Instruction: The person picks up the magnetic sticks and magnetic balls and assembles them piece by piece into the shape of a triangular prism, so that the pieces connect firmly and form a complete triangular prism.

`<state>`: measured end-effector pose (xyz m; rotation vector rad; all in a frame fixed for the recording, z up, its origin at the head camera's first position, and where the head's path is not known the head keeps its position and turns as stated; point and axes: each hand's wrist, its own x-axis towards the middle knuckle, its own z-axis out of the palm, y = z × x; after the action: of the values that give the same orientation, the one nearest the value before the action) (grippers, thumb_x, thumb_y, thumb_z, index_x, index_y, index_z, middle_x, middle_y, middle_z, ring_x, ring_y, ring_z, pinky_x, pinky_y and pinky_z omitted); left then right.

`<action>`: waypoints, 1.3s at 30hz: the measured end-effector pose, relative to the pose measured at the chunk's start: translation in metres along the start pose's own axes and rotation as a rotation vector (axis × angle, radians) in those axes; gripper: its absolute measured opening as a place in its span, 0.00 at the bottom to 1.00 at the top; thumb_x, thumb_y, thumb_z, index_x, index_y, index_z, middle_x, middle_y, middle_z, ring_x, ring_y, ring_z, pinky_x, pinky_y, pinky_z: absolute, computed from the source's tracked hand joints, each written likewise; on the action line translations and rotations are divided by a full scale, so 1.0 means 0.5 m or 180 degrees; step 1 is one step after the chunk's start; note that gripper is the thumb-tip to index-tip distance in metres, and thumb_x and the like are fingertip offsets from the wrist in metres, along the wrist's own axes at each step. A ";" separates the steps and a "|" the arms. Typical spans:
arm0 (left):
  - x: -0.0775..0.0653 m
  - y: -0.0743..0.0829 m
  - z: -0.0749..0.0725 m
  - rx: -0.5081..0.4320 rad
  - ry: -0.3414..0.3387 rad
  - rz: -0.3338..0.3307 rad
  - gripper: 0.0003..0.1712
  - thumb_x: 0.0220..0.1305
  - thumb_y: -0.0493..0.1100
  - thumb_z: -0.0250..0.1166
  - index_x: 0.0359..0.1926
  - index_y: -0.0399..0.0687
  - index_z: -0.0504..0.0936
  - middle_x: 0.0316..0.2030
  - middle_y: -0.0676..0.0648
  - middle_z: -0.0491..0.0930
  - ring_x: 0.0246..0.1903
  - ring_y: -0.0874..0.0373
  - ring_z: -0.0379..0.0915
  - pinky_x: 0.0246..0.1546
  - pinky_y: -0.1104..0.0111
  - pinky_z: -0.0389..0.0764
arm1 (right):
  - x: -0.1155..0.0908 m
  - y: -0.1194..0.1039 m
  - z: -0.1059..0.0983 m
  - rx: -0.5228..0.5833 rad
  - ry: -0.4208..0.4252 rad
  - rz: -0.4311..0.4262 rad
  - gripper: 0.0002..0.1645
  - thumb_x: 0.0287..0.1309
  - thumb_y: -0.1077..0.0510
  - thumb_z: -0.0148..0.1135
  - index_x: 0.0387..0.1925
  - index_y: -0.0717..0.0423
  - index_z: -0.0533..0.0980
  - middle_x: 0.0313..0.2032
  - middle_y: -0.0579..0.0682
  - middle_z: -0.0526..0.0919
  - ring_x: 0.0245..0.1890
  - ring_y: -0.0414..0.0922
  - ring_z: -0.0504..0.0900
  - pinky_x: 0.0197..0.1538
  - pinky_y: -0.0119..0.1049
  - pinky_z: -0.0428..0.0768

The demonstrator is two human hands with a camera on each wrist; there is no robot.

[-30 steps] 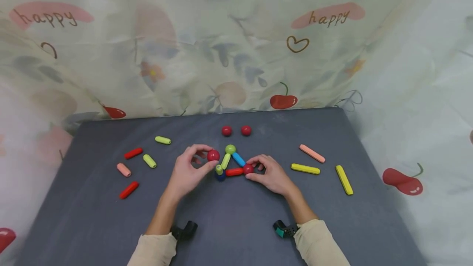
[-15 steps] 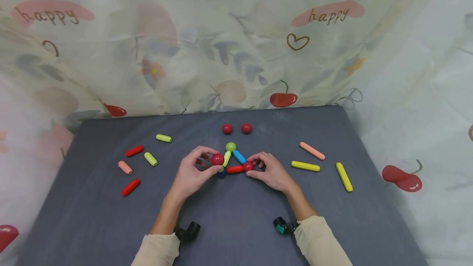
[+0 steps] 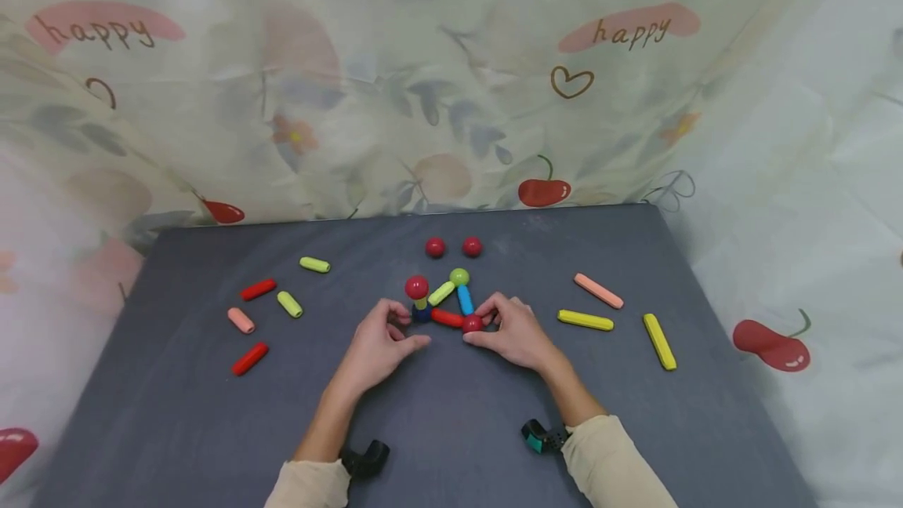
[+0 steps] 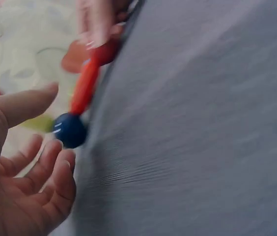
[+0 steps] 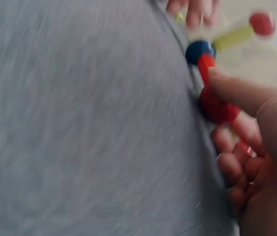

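Observation:
A triangle of rods and balls lies mid-table: a red rod, a light blue rod and a light green rod join a dark blue ball, a green ball and a red corner ball. From the dark blue ball a short yellow-green rod stands up, topped by a red ball. My right hand pinches the red corner ball between thumb and fingers. Beside the dark blue ball, my left hand holds nothing, its thumb and fingers apart.
Two red balls, one of them the left ball, lie behind the triangle. Short red, pink and green rods, such as a green rod, are scattered left. Two yellow rods and a pink rod lie right. A printed curtain borders the dark table.
My left hand has set the red ball on the upright rod, let go and drawn down slightly. The triangle has turned a little; my right hand keeps its pinch on the corner ball.

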<state>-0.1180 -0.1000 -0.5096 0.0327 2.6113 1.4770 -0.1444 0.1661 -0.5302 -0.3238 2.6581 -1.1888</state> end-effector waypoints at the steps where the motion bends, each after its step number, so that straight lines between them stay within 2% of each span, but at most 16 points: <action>1: 0.000 0.000 0.007 0.0087 -0.0052 -0.0078 0.30 0.54 0.50 0.80 0.53 0.52 0.75 0.46 0.48 0.80 0.37 0.58 0.76 0.37 0.69 0.78 | 0.000 -0.006 0.000 -0.0008 -0.0057 0.0000 0.23 0.50 0.39 0.79 0.42 0.42 0.78 0.37 0.41 0.81 0.38 0.40 0.72 0.45 0.37 0.67; 3: 0.000 0.001 0.019 0.0178 -0.0110 -0.0129 0.34 0.54 0.51 0.80 0.59 0.51 0.76 0.52 0.50 0.80 0.40 0.58 0.75 0.39 0.68 0.79 | -0.001 -0.016 -0.003 0.0067 -0.0125 -0.0011 0.22 0.51 0.39 0.78 0.39 0.43 0.78 0.34 0.42 0.82 0.34 0.41 0.74 0.43 0.36 0.70; 5: 0.001 0.007 0.028 0.0220 -0.0138 -0.0141 0.37 0.54 0.51 0.80 0.63 0.51 0.76 0.55 0.50 0.79 0.40 0.58 0.74 0.39 0.68 0.78 | 0.002 -0.019 -0.006 0.0167 -0.0030 -0.0048 0.20 0.54 0.40 0.76 0.40 0.45 0.79 0.37 0.45 0.81 0.32 0.40 0.76 0.40 0.33 0.73; 7: 0.002 0.013 0.035 0.0269 -0.0169 -0.0115 0.40 0.53 0.51 0.80 0.66 0.51 0.75 0.56 0.49 0.78 0.39 0.57 0.73 0.37 0.67 0.77 | 0.006 -0.019 -0.009 0.0258 0.0153 -0.0103 0.21 0.58 0.43 0.74 0.47 0.47 0.80 0.44 0.49 0.80 0.31 0.40 0.77 0.37 0.32 0.77; 9: 0.003 0.021 0.043 0.0326 -0.0233 -0.0086 0.43 0.53 0.51 0.81 0.68 0.50 0.73 0.57 0.48 0.77 0.37 0.57 0.72 0.34 0.68 0.76 | 0.012 -0.017 -0.013 0.0214 0.0298 -0.0162 0.26 0.62 0.46 0.71 0.58 0.49 0.78 0.54 0.51 0.77 0.33 0.39 0.77 0.39 0.31 0.78; 11: 0.004 0.029 0.051 0.0408 -0.0306 -0.0051 0.46 0.52 0.52 0.81 0.70 0.50 0.72 0.57 0.47 0.76 0.36 0.58 0.71 0.33 0.68 0.75 | 0.015 -0.013 -0.016 0.0084 0.0297 -0.0214 0.32 0.65 0.48 0.69 0.68 0.48 0.73 0.62 0.51 0.73 0.35 0.38 0.78 0.41 0.31 0.79; 14: 0.008 0.036 0.062 0.0493 -0.0366 0.0030 0.46 0.52 0.51 0.81 0.71 0.51 0.71 0.56 0.46 0.75 0.37 0.58 0.70 0.33 0.68 0.75 | 0.012 -0.009 -0.022 -0.0038 0.0161 -0.0222 0.34 0.66 0.51 0.68 0.72 0.48 0.70 0.63 0.51 0.73 0.35 0.38 0.78 0.42 0.30 0.79; 17: 0.012 0.039 0.066 0.0554 -0.0364 0.0158 0.42 0.53 0.47 0.80 0.69 0.54 0.74 0.56 0.47 0.76 0.38 0.58 0.72 0.35 0.68 0.76 | 0.002 -0.004 -0.029 -0.0142 0.0188 -0.0138 0.30 0.65 0.51 0.69 0.67 0.47 0.74 0.56 0.51 0.76 0.33 0.39 0.76 0.39 0.30 0.78; 20: 0.014 0.039 0.064 0.0582 -0.0338 0.0261 0.36 0.56 0.42 0.78 0.66 0.56 0.77 0.54 0.49 0.78 0.40 0.58 0.73 0.38 0.67 0.77 | -0.010 0.000 -0.033 -0.0210 0.0242 -0.0039 0.24 0.60 0.49 0.74 0.57 0.46 0.79 0.46 0.48 0.78 0.32 0.39 0.74 0.38 0.30 0.76; 23: 0.016 0.038 0.058 0.0620 -0.0275 0.0306 0.29 0.59 0.40 0.76 0.62 0.55 0.80 0.51 0.50 0.81 0.40 0.58 0.74 0.41 0.66 0.79 | -0.019 0.005 -0.031 -0.0208 0.0195 0.0022 0.22 0.54 0.45 0.77 0.47 0.45 0.79 0.39 0.44 0.79 0.34 0.39 0.74 0.39 0.30 0.75; 26: 0.023 0.035 0.045 0.0586 -0.0184 0.0277 0.26 0.61 0.42 0.75 0.60 0.55 0.82 0.50 0.50 0.82 0.41 0.58 0.75 0.43 0.64 0.80 | -0.025 0.012 -0.025 -0.0134 0.0135 0.0030 0.24 0.51 0.41 0.79 0.42 0.44 0.76 0.36 0.43 0.79 0.36 0.40 0.73 0.40 0.31 0.74; 29: 0.041 0.024 0.004 0.0539 -0.0034 0.0237 0.25 0.63 0.45 0.73 0.61 0.53 0.81 0.52 0.49 0.83 0.45 0.55 0.77 0.46 0.60 0.82 | -0.028 0.016 -0.017 -0.0069 0.0176 -0.0007 0.24 0.50 0.41 0.80 0.41 0.44 0.76 0.35 0.42 0.79 0.37 0.41 0.72 0.40 0.32 0.73; 33: 0.081 -0.006 -0.093 0.0606 0.0388 0.0229 0.22 0.68 0.45 0.68 0.62 0.49 0.80 0.56 0.45 0.82 0.53 0.48 0.78 0.53 0.52 0.80 | -0.031 0.017 -0.009 -0.0136 0.0314 -0.0064 0.23 0.50 0.43 0.80 0.41 0.42 0.76 0.37 0.40 0.79 0.37 0.41 0.72 0.42 0.34 0.74; 36: 0.116 -0.043 -0.168 0.0762 0.0697 0.0213 0.21 0.70 0.41 0.64 0.62 0.47 0.79 0.59 0.41 0.81 0.59 0.42 0.74 0.60 0.47 0.74 | -0.032 0.017 -0.005 -0.0284 0.0472 -0.0215 0.21 0.51 0.44 0.80 0.40 0.42 0.77 0.37 0.40 0.80 0.37 0.40 0.72 0.45 0.36 0.72; 39: 0.139 -0.074 -0.218 0.0999 0.0815 0.0098 0.22 0.70 0.35 0.61 0.64 0.45 0.78 0.61 0.38 0.78 0.63 0.37 0.69 0.65 0.43 0.68 | -0.032 0.018 -0.002 -0.0445 0.0641 -0.0375 0.19 0.51 0.45 0.79 0.40 0.44 0.79 0.36 0.41 0.80 0.37 0.39 0.71 0.47 0.38 0.69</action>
<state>-0.1994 -0.2058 -0.4936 -0.0891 3.0379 1.1301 -0.1305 0.1771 -0.5344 -0.4090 2.9417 -1.1249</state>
